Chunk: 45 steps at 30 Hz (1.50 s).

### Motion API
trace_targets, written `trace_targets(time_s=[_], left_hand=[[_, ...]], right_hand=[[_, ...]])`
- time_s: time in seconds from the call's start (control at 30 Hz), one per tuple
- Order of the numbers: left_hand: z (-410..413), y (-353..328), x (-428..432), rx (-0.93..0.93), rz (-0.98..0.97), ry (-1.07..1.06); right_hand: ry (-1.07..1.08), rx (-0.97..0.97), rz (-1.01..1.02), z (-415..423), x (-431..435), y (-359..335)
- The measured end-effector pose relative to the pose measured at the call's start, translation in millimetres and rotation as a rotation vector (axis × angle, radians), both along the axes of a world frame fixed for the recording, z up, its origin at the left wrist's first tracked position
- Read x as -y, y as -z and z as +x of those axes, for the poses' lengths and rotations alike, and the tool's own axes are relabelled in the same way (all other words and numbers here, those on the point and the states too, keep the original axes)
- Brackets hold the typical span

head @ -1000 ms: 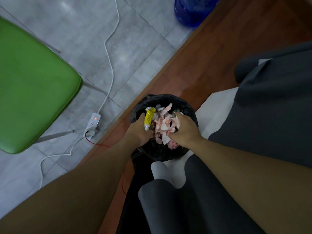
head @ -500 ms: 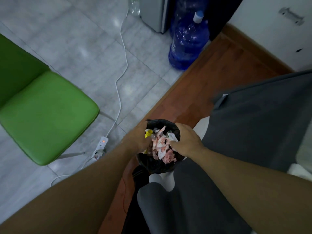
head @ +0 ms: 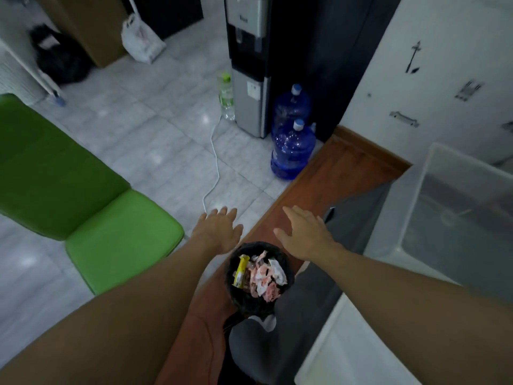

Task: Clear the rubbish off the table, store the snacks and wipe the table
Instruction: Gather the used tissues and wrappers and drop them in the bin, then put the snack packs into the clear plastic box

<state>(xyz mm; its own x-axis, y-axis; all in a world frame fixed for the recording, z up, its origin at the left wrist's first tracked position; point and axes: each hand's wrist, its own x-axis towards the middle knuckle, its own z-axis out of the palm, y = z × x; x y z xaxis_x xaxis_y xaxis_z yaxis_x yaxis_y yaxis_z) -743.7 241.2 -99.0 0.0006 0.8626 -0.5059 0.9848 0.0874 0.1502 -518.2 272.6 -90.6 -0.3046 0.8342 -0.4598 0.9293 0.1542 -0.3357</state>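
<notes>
A small bin with a black liner stands on the floor below me, filled with crumpled pink and white wrappers and a yellow wrapper. My left hand hovers just above and left of the bin, fingers spread and empty. My right hand is to the bin's upper right, also flat, spread and holding nothing. Neither hand touches the bin or the rubbish.
A green chair stands at the left. A water dispenser and two blue water jugs stand ahead, with a white cable across the tiles. A clear plastic box is at the right on a white surface.
Both hands let go of the rubbish in the bin and lifted away with fingers spread. My view has risen, showing more of the room.
</notes>
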Motion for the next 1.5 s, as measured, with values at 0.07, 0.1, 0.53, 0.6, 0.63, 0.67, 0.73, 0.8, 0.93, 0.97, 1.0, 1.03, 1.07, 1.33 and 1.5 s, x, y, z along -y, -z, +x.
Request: trace_targets(time_s=[0.07, 0.1, 0.53, 0.6, 0.63, 0.67, 0.73, 0.8, 0.93, 0.97, 1.0, 1.03, 1.07, 1.33, 1.5], left_hand=[[7.2, -29.3, -1.8, -0.016, 0.034, 0.010], [11.6, -44.0, -2.1, -0.028, 0.053, 0.018], [95.1, -186.4, -3.8, -0.077, 0.278, 0.066], [113.2, -199.2, -1.6, -0.075, 0.304, 0.077], [123.1, -204.6, -0.2, -0.073, 0.317, 0.084], [133.5, -209.4, 0.8, -0.069, 0.333, 0.093], [153.8, -216.4, 1.5, -0.052, 0.368, 0.116], [174.9, -222.8, 0.8, -0.041, 0.389, 0.151], [216.6, -232.7, 1.0, -0.013, 0.406, 0.243], [226.9, -234.5, 0.3, 0.001, 0.416, 0.273], [236.3, -236.4, -0.6, 0.018, 0.422, 0.299], [246.2, -238.5, -1.0, 0.036, 0.424, 0.324], [256.7, -240.2, -0.7, 0.049, 0.425, 0.351], [336.6, -240.4, 22.7, 0.146, 0.431, 0.611], [382.6, -240.4, 43.4, 0.177, 0.427, 0.756]], right_hand=[[-0.009, -0.006, 0.048, 5.5, -1.7, -30.1], [-0.007, -0.007, 0.072, 8.1, -1.4, -44.2], [0.058, 0.030, 0.310, 86.3, 13.1, -169.4], [0.078, 0.045, 0.329, 104.5, 17.1, -181.7], [0.093, 0.050, 0.335, 114.5, 19.9, -187.2], [0.110, 0.054, 0.342, 125.0, 22.8, -192.4], [0.144, 0.056, 0.357, 146.0, 30.0, -201.8], [0.179, 0.058, 0.363, 168.2, 39.1, -209.8], [0.279, 0.078, 0.389, 216.5, 63.0, -222.7], [0.312, 0.093, 0.401, 229.0, 69.1, -225.2], [0.343, 0.104, 0.401, 239.9, 74.8, -227.3], [0.373, 0.111, 0.395, 249.9, 81.2, -229.2], [0.399, 0.116, 0.389, 258.7, 88.3, -230.5], [0.648, 0.160, 0.357, 310.5, 156.8, -236.5], [0.837, 0.202, 0.318, 343.5, 214.3, -235.0]])
